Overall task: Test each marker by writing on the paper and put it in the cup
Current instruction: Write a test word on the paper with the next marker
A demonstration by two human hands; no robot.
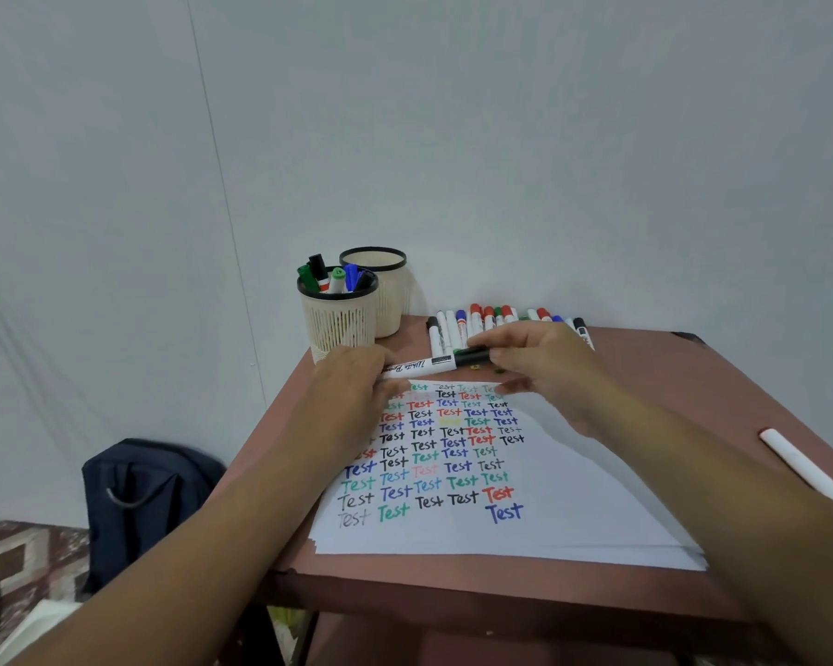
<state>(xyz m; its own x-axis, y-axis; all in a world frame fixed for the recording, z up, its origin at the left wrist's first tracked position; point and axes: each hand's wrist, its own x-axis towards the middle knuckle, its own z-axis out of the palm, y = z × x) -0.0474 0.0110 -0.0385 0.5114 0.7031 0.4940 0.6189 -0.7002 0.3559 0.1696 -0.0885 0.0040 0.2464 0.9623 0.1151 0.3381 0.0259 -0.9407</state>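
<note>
Head view: both my hands hold one black-capped marker [436, 363] level above the far end of the paper [549, 497]. My left hand [357, 382] has its grip curled round the white barrel end; my right hand [544, 362] has its grip pinched on the black cap end, so both are grasping the marker, neither released. Marker is off the paper, not touching it, lying crosswise between the two grips. Paper lies flat on the reddish-brown surface [645, 382] right under my hands, filled with rows of the word "Test" in black, red, blue and green, last one blue at the near right. Just beyond my right grip, a row of markers [477, 324] lies side by side on the surface, caps in black, blue, red, green. Beyond my left grip stands a cream slotted cup [340, 324] with several markers upright in it, black, green and blue caps showing; a second cream cup [385, 281] is touching or just behind it, contents can't tell. Well off to the right of my right grip, a white pen-like stick [799, 466] lies near the surface edge. Dark backpack [140, 502] on the floor, left of my left forearm.
</note>
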